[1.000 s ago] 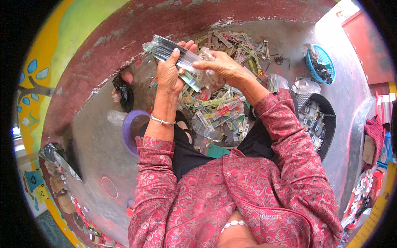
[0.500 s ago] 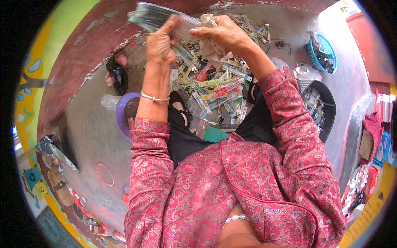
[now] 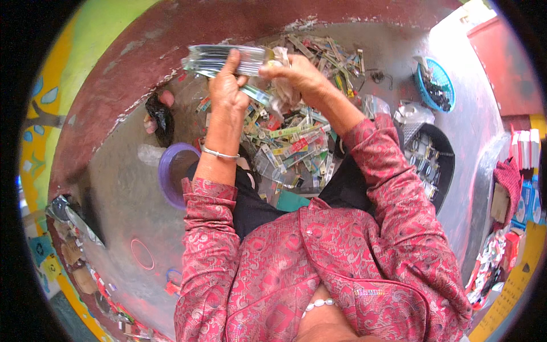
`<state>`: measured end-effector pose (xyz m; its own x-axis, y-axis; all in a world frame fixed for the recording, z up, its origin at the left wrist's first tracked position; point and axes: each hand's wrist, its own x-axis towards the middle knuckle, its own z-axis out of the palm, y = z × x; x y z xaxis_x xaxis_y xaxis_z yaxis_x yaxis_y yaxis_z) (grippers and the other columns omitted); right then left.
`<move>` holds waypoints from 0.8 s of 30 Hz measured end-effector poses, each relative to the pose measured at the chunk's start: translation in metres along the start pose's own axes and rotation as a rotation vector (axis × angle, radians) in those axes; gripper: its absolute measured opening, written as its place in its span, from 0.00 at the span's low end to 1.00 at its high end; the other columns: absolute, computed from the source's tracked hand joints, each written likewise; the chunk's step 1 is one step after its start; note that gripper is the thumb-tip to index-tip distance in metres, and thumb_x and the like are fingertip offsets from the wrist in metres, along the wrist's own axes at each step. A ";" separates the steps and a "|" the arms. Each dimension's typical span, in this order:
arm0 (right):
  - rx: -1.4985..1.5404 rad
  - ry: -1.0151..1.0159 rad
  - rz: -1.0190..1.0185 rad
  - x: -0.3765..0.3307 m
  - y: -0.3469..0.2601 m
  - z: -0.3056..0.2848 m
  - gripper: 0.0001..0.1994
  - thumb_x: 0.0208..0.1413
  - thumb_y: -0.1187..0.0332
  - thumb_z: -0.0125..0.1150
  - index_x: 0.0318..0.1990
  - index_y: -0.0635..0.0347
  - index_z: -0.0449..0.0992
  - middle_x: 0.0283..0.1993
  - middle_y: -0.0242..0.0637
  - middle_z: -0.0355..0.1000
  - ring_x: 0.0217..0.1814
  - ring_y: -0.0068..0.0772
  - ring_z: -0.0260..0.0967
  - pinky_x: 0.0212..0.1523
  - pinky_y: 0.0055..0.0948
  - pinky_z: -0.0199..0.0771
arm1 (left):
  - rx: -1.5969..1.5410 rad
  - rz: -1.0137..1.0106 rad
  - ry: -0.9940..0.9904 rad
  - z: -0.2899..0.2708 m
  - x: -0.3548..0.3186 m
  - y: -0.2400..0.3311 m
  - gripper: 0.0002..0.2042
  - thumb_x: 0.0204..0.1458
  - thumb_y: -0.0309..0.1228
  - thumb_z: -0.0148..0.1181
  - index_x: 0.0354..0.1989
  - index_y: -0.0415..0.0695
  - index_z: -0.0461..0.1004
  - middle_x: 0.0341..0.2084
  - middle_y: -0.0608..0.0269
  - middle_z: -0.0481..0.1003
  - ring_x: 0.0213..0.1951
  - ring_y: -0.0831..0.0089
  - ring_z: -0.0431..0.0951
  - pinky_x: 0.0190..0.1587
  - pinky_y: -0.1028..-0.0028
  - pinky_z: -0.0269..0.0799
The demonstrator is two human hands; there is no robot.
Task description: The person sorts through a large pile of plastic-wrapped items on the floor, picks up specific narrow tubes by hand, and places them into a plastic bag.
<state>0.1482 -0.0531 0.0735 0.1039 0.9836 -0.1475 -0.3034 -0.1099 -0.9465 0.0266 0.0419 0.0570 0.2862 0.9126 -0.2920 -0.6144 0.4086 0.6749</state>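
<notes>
A bundle of long, flat, clear plastic strips or packages is held up in front of me, lying nearly level. My left hand grips it from below, fingers and thumb closed around its middle. At the bundle's right end my right hand is closed on a crumpled whitish cloth or wrapping, its fingers against the bundle. Whether the wrapping is paper, cloth or plastic I cannot tell. Below both hands spreads a loose pile of narrow printed packages on the floor between my legs.
To the left stand a purple tub and a black plastic bag. A black tub with small packed items is by my right leg, a blue basket with dark items beyond it. A teal flat piece lies near my lap.
Both hands have come lower in the picture with the bundle, which now lies more level. My left hand still grips it, and the right still holds the crumpled wrapping.
</notes>
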 end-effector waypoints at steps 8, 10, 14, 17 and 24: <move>0.269 0.143 0.001 -0.001 -0.004 0.000 0.07 0.40 0.72 0.63 0.27 0.58 0.70 0.24 0.29 0.67 0.22 0.22 0.65 0.22 0.24 0.69 | 0.092 0.105 0.161 0.014 -0.011 0.017 0.07 0.42 0.21 0.60 0.31 0.41 0.70 0.25 0.63 0.73 0.20 0.79 0.71 0.12 0.82 0.54; 0.286 0.114 -0.048 -0.007 -0.017 -0.011 0.06 0.43 0.70 0.61 0.26 0.55 0.69 0.23 0.29 0.66 0.21 0.23 0.66 0.21 0.25 0.70 | 0.014 0.079 0.048 -0.017 0.012 0.030 0.05 0.42 0.19 0.59 0.28 0.38 0.70 0.24 0.61 0.74 0.20 0.76 0.73 0.13 0.81 0.61; 0.277 0.337 -0.068 -0.002 -0.021 -0.033 0.09 0.43 0.64 0.63 0.27 0.56 0.70 0.25 0.31 0.68 0.24 0.23 0.68 0.24 0.23 0.69 | 0.092 0.103 0.085 0.005 -0.007 0.014 0.07 0.42 0.20 0.59 0.31 0.38 0.70 0.25 0.61 0.74 0.22 0.75 0.75 0.14 0.82 0.62; 0.003 0.303 -0.165 0.005 -0.011 -0.020 0.17 0.40 0.57 0.65 0.32 0.61 0.71 0.29 0.33 0.71 0.25 0.23 0.66 0.27 0.23 0.67 | 0.124 0.013 0.004 0.000 -0.006 0.008 0.09 0.41 0.20 0.60 0.32 0.40 0.70 0.25 0.63 0.74 0.24 0.75 0.75 0.15 0.80 0.64; 0.183 0.169 -0.086 0.008 0.001 -0.002 0.10 0.38 0.70 0.67 0.27 0.62 0.71 0.24 0.32 0.69 0.23 0.22 0.65 0.23 0.23 0.66 | 0.081 -0.069 -0.104 0.013 -0.024 -0.002 0.05 0.42 0.21 0.60 0.28 0.40 0.70 0.24 0.64 0.74 0.22 0.75 0.74 0.17 0.82 0.67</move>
<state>0.1506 -0.0457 0.0710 0.2891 0.9485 -0.1295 -0.4511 0.0157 -0.8923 0.0305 0.0194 0.0713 0.4032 0.8743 -0.2703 -0.5305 0.4639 0.7095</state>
